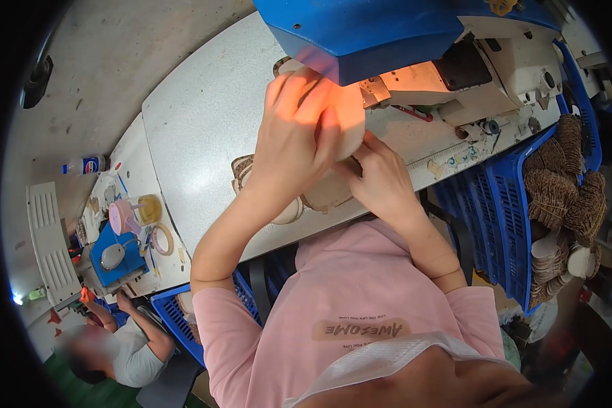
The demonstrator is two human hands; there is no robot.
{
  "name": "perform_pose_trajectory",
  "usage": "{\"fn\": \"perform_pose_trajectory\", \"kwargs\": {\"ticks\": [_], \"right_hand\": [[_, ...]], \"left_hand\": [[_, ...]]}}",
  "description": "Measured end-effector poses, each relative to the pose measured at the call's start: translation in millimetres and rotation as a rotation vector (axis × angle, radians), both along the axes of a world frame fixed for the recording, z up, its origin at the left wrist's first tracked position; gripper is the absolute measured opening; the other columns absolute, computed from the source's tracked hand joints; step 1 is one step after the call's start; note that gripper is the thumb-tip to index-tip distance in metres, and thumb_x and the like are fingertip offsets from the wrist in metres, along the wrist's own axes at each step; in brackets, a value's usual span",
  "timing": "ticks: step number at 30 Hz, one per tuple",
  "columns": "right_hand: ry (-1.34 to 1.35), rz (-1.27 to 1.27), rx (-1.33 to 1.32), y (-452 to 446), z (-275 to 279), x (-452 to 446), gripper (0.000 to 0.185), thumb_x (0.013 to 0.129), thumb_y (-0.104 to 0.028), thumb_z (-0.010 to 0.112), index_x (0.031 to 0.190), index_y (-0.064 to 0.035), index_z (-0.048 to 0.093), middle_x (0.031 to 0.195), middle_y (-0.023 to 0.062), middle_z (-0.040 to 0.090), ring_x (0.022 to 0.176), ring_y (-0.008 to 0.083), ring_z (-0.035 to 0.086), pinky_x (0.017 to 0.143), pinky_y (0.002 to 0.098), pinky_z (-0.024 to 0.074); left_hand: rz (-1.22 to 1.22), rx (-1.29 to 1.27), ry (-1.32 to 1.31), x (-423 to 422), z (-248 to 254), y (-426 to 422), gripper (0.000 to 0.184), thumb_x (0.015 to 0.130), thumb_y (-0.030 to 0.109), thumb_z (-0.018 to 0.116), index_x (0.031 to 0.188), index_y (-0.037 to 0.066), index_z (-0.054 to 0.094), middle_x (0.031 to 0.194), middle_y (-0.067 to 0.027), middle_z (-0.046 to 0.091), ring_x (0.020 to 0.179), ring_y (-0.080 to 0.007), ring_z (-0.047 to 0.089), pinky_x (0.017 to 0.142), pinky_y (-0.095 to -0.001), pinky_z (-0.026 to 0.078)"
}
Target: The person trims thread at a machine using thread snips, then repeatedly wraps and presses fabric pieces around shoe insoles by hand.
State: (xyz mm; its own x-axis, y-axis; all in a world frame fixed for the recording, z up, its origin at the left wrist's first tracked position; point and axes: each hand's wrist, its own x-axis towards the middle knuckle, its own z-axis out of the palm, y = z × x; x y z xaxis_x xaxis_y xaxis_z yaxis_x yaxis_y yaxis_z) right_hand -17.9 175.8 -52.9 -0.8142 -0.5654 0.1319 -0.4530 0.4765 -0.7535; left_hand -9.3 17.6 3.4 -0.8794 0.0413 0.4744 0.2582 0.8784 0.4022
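Under the lit front of a blue machine head point(367, 47), my left hand point(296, 129) grips a pale, rounded, flat piece point(350, 122), its fingers bent over the top of it. The lower edge of that same piece is between the fingers of my right hand point(381, 177); the fingertips are partly hidden. Brown-edged cream pieces point(289, 212) lie on the white table point(197, 129) below my left wrist. Another brown-edged piece point(326, 194) sits beneath my hands, near the table's front edge. Orange light falls on my left fingers.
On the right, blue crates point(496, 224) stand beside the table, with bundles of brown-edged pieces point(554, 183). A pink cup point(122, 217), a tape roll point(162, 239) and a bottle point(85, 165) are at the left. Another person point(126, 347) sits at lower left, near a blue basket point(183, 319).
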Motion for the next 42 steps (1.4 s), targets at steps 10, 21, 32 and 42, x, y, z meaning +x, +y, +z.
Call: {"fn": "perform_pose_trajectory", "kwargs": {"ticks": [10, 21, 32, 42], "right_hand": [[-0.129, -0.025, -0.017, -5, -1, -5, 0.02, 0.076, -0.005, 0.067, 0.095, -0.0011, 0.06, 0.098, 0.0143, 0.057, 0.099, 0.0333, 0.055, 0.085, 0.0416, 0.0467], [-0.042, 0.143, -0.207, 4, 16, 0, 0.007, 0.082, -0.002, 0.061, 0.089, -0.004, 0.062, 0.076, 0.0104, 0.062, 0.076, 0.0292, 0.06, 0.074, 0.0387, 0.046], [-0.028, -0.224, -0.344, -3, 42, -29, 0.014, 0.083, -0.01, 0.071, 0.086, -0.0001, 0.062, 0.06, 0.0121, 0.061, 0.05, 0.0218, 0.061, 0.047, 0.0302, 0.0434], [0.046, -0.268, -0.336, -8, 48, -32, 0.007, 0.084, -0.006, 0.066, 0.084, -0.0004, 0.062, 0.055, 0.0099, 0.057, 0.045, 0.0189, 0.058, 0.046, 0.0301, 0.0425]], "left_hand": [[0.197, 0.107, 0.121, 67, -14, -37, 0.033, 0.078, 0.0, 0.055, 0.11, -0.001, 0.065, 0.116, -0.017, 0.061, 0.108, -0.0349, 0.057, 0.094, -0.0404, 0.045], [0.392, 0.065, -0.019, 136, -80, -44, 0.034, 0.077, 0.001, 0.059, 0.11, 0.006, 0.065, 0.121, -0.014, 0.058, 0.117, -0.0346, 0.046, 0.101, -0.0437, 0.036], [-0.148, -0.011, 0.108, 27, -12, 2, 0.034, 0.073, 0.002, 0.063, 0.106, 0.004, 0.064, 0.114, -0.0135, 0.061, 0.105, -0.0324, 0.058, 0.086, -0.0403, 0.048], [-0.121, -0.07, -0.013, 9, 5, -8, 0.031, 0.071, 0.007, 0.064, 0.102, 0.004, 0.063, 0.114, -0.0121, 0.059, 0.102, -0.0314, 0.058, 0.081, -0.0387, 0.051]]}}
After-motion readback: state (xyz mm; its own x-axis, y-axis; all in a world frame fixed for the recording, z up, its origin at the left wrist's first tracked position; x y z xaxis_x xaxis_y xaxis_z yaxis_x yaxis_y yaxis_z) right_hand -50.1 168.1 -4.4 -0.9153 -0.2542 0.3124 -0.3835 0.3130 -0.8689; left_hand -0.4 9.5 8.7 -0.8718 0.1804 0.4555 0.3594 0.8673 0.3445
